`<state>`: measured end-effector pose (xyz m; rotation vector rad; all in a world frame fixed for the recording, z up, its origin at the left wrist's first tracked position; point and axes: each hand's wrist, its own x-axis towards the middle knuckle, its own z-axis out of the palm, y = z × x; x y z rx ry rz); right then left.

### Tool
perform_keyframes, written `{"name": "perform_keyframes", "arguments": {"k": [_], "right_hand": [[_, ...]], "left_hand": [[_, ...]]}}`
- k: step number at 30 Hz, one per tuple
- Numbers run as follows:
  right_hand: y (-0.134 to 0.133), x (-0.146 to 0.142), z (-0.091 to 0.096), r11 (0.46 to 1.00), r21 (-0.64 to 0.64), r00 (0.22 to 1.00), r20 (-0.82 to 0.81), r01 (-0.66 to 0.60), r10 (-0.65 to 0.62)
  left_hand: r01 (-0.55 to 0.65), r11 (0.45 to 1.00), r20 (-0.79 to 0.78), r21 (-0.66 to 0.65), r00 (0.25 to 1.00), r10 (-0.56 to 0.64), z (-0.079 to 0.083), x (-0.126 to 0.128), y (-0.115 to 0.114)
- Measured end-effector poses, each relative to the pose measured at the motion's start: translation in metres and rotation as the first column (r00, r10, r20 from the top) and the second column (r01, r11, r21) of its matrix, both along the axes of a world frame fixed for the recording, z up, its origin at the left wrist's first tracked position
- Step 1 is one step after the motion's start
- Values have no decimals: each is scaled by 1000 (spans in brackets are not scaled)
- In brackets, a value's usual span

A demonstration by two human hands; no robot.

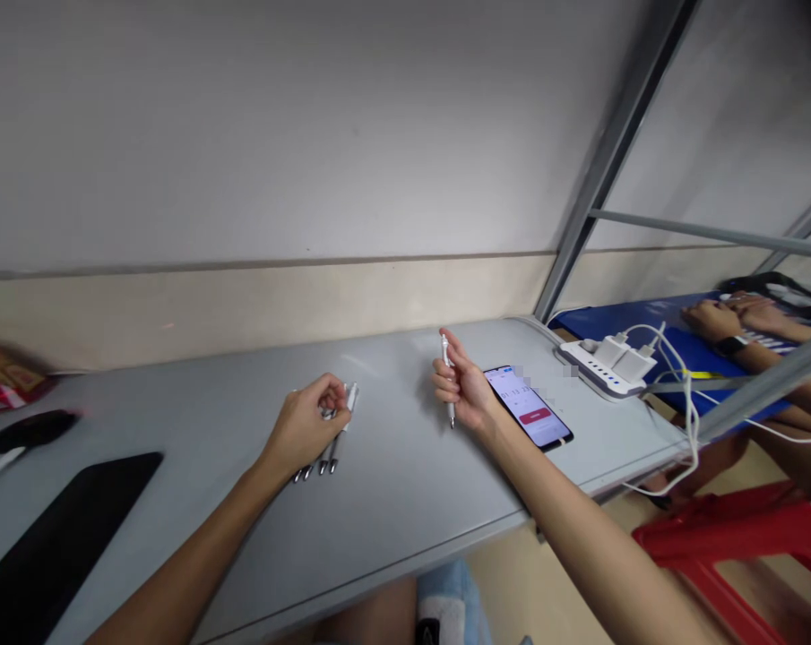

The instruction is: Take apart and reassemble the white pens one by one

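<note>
My right hand (464,383) is raised above the grey table (405,520), fingers wrapped round a white and grey pen (444,351). That pen stands nearly upright, its metal tip pointing down and the thumb near its top end. To the left, my left hand (307,425) rests low over several similar pens lying side by side. Its thumb and forefinger are pinched at the rightmost pen (341,443) of that row. The hand hides the upper parts of the other pens; their metal tips show below it.
A lit phone (530,408) lies beside my right forearm, with a white power strip (599,367) and cables behind it. At left are a black mat (69,546), a dark object (32,432) and a red packet (8,381). Another person's hands (720,318) rest on a blue table.
</note>
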<state>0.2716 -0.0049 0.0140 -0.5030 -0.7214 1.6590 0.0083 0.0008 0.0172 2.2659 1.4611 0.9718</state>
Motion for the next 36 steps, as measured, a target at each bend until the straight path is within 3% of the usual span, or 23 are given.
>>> {"name": "perform_keyframes", "arguments": {"k": [17, 27, 36], "right_hand": [[0, 1, 0, 1000, 7, 998, -60, -19, 20], [2, 1, -1, 1000, 2, 996, -83, 21, -21], [1, 1, -1, 1000, 9, 997, -74, 11, -10]], "left_hand": [[44, 999, 64, 18, 997, -45, -4, -5, 4], [34, 985, -172, 169, 985, -5, -7, -5, 7], [45, 987, -221, 154, 975, -10, -7, -4, 5]]}}
